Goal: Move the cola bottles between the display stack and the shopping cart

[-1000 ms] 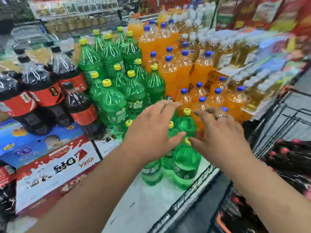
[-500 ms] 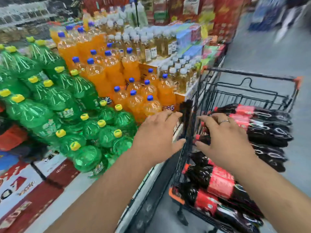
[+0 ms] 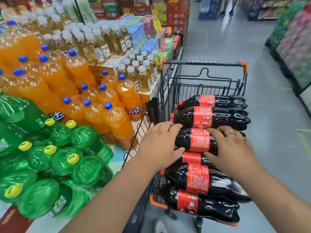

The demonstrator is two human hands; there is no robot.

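Cola bottles (image 3: 218, 115) crosswise in cart (image 3: 202, 62), caps leftward; left hand (image 3: 158, 145), right hand (image 3: 232, 152) open-fingered atop one, nothing gripped

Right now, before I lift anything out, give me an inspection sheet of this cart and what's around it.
surface: grey shop floor; the shopping cart stands on it.
job's things: cola bottles lie on their sides, piled in the cart, caps toward the display.
clutter: nothing seen.
grippers: left hand and right hand open, fingers spread at the middle bottle; contact unclear.
cables: nothing seen.
surroundings: orange soda bottles and green soda bottles stacked left of the cart; blurred shelves on the right.
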